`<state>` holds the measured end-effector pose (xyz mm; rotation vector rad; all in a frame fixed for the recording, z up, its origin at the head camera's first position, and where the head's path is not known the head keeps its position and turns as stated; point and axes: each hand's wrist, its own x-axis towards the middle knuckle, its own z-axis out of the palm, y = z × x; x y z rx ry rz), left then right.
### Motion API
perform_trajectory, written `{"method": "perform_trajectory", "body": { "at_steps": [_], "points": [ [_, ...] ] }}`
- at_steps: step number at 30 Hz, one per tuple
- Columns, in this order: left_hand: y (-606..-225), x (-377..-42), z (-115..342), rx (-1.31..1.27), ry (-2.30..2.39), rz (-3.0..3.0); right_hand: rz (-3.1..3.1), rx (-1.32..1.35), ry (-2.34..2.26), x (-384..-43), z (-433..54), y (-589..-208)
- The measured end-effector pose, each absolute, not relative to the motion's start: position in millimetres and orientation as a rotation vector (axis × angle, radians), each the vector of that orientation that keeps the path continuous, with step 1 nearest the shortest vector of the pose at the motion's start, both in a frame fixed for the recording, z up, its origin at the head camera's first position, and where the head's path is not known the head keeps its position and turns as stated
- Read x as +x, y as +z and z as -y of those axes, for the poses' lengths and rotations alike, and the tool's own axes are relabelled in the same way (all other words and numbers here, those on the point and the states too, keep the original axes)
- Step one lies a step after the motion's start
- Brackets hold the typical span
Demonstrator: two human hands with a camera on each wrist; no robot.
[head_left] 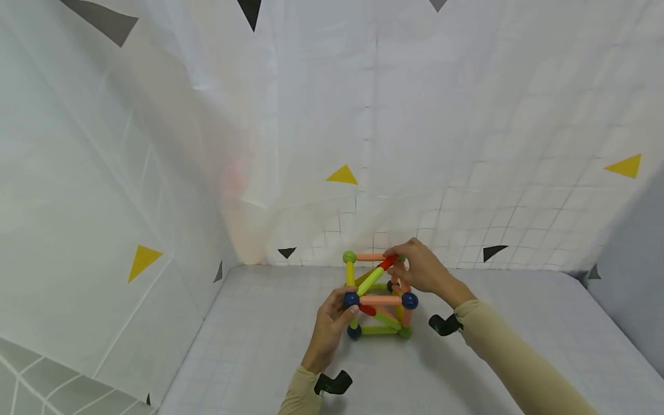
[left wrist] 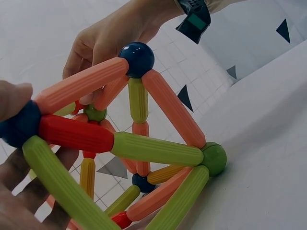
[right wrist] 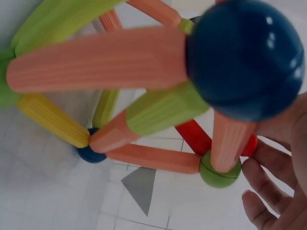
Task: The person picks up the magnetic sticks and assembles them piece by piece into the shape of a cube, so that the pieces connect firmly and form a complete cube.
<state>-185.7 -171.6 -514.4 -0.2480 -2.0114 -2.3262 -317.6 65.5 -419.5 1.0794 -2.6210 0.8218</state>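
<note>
A cube-like frame of magnetic sticks and balls stands on the table, with salmon (head_left: pixel 381 300), green, yellow and red sticks between blue and green balls. My left hand (head_left: pixel 327 325) holds its near upper-left blue ball (head_left: pixel 351 299), thumb on one side and fingers on the other. At the far upper-right corner, my right hand (head_left: pixel 421 270) pinches the red end (head_left: pixel 387 263) of a diagonal stick whose green part (head_left: pixel 370 281) slopes down to that blue ball. The far corner's green ball (right wrist: pixel 219 170) sits beside the right fingers. In the left wrist view, another red-and-green diagonal (left wrist: pixel 76 133) crosses one face.
White sheeting (head_left: pixel 415 115) with yellow and black triangles rises behind the table. A side wall (head_left: pixel 93 202) stands on the left, and another (head_left: pixel 633 276) on the right. The pale tabletop (head_left: pixel 519 334) extends around the frame. Dark bands with small devices (head_left: pixel 334 383) sit at both wrists.
</note>
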Motion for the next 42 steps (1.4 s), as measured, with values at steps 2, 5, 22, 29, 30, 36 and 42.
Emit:
{"method": "perform_trajectory", "body": {
  "at_steps": [2,5,22,29,30,36,42],
  "points": [
    [-514,-186,171,-0.25,-2.325,2.011,2.625,1.059,0.838,-316,-65,-420],
    [-512,-185,171,-0.257,-2.325,2.011,2.612,1.031,0.835,-315,-65,-422],
    [-515,-184,174,-0.26,-2.313,2.008,2.606,1.019,0.884,-310,-68,-429],
    [-516,-183,174,-0.291,-2.309,2.016,2.612,1.039,0.845,-307,-69,-430],
    [-516,-183,174,-0.292,-2.313,2.016,2.614,1.045,0.843,-306,-69,-430],
    [-514,-184,174,-0.293,-2.302,2.017,2.643,1.088,0.86,-305,-68,-433],
    [-513,-184,172,-0.283,-2.287,2.032,2.602,1.14,0.931,-304,-72,-436]
  ]
}}
